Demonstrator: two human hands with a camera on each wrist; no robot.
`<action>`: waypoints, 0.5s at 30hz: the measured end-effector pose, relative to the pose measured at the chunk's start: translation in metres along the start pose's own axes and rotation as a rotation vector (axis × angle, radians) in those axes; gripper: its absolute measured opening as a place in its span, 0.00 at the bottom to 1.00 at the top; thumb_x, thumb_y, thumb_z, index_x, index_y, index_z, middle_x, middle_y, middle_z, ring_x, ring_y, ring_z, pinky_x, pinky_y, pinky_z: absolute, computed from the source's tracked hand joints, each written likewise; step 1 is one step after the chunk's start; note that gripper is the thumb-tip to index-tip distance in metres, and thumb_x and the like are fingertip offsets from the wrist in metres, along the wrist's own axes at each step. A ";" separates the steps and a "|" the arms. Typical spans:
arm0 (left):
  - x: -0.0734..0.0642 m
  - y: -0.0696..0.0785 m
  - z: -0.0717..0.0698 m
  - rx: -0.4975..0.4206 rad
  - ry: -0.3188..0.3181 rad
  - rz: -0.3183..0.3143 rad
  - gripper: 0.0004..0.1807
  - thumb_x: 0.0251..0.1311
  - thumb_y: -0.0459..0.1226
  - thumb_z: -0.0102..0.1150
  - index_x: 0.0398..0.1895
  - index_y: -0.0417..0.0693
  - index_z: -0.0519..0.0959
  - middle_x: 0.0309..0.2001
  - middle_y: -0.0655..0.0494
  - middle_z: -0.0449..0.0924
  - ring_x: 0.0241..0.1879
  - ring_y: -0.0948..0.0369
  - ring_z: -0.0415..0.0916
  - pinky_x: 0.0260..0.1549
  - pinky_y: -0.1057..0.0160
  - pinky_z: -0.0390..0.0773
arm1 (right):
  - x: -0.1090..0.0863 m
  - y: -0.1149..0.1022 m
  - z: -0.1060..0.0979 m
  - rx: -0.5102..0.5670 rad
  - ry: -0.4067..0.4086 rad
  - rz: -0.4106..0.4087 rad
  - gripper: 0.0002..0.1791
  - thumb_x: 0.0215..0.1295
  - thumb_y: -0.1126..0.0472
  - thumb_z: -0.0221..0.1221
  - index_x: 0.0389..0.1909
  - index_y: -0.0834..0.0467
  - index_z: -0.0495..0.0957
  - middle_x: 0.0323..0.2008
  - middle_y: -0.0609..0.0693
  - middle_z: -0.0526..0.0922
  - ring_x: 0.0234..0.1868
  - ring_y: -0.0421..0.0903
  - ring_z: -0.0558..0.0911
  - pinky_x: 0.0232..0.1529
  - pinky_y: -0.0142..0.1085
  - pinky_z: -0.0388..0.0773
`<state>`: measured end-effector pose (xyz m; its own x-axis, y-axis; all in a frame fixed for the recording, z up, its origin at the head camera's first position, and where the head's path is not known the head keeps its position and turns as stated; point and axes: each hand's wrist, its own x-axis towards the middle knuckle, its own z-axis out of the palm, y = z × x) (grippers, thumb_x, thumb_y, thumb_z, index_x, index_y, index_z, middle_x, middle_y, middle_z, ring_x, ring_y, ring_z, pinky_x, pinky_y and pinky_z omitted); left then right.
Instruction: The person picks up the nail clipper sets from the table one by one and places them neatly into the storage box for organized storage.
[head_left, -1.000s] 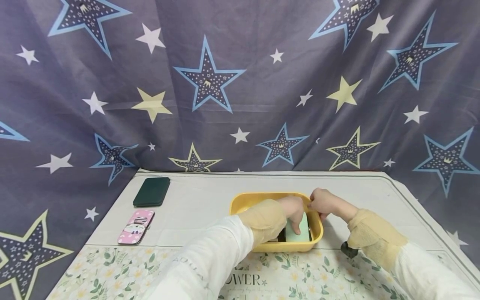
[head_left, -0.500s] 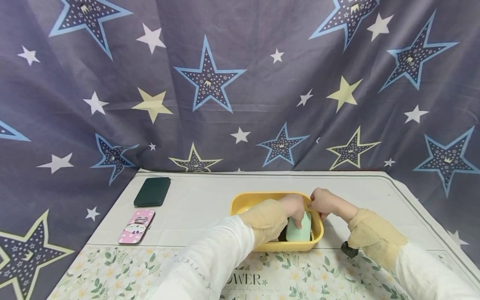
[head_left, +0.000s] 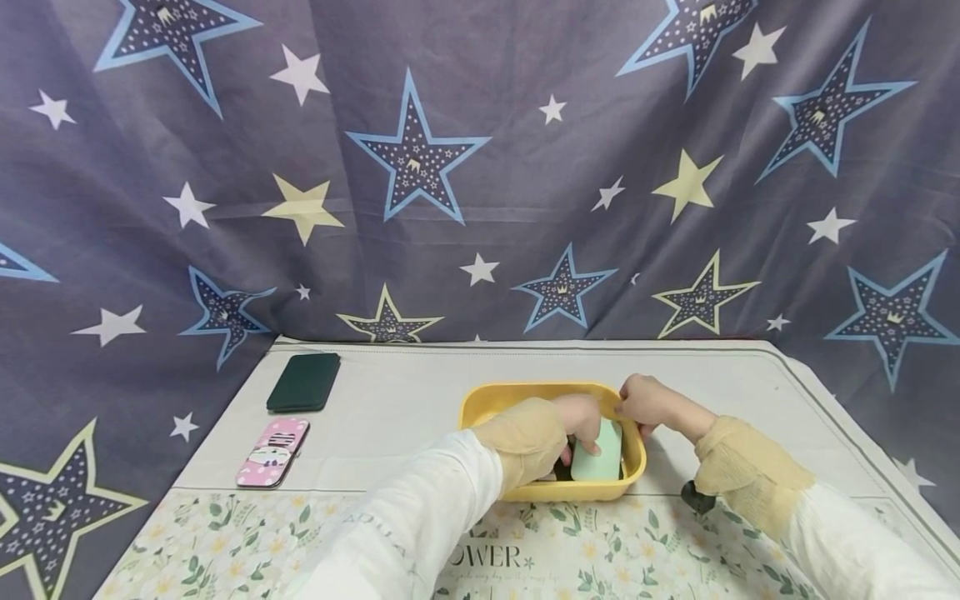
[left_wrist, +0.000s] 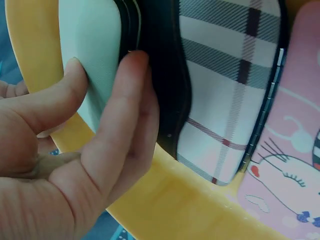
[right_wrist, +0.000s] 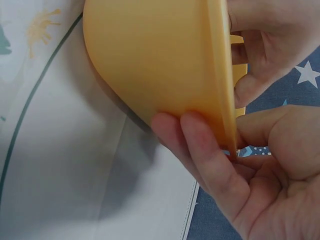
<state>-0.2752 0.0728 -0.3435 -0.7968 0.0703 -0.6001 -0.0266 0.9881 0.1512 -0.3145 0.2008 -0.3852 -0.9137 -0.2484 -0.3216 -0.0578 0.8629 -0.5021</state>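
A yellow plastic basket (head_left: pixel 551 494) stands on the table. Inside it, my left hand (head_left: pixel 579 417) pinches a mint-green case (head_left: pixel 600 458) standing at the right end. The left wrist view shows the thumb on the pale face and the fingers at the dark layered edge. Beside it in the basket are a black wavy-edged case (left_wrist: pixel 162 65), a plaid case (left_wrist: pixel 220 90) and a pink cat-print case (left_wrist: pixel 285 170). My right hand (head_left: pixel 647 402) grips the rim at the right end, fingers outside (right_wrist: pixel 197 145) and thumb over the inner side. The left forearm hides the basket's left part.
On the table's left lie a dark green flat case (head_left: pixel 303 383) and another pink printed case (head_left: pixel 272 452). A floral mat (head_left: pixel 247 542) covers the near side. A star-printed curtain (head_left: pixel 480 183) hangs behind the table's far edge.
My left hand has shifted slightly left, with its fingers now showing at the mint-green case's left side and more of that case's top uncovered. The right hand keeps its hold on the rim.
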 end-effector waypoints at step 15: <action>0.021 -0.014 0.001 -0.303 -0.146 0.037 0.18 0.60 0.37 0.58 0.51 0.36 0.73 0.49 0.38 0.77 0.39 0.57 0.84 0.46 0.62 0.79 | 0.001 0.000 -0.001 -0.026 0.009 0.010 0.09 0.62 0.66 0.51 0.27 0.66 0.77 0.15 0.53 0.77 0.12 0.40 0.78 0.19 0.33 0.79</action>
<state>-0.2909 0.0610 -0.3585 -0.7065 0.1459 -0.6926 -0.1951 0.9005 0.3887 -0.3160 0.2005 -0.3845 -0.9178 -0.2359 -0.3195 -0.0591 0.8766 -0.4775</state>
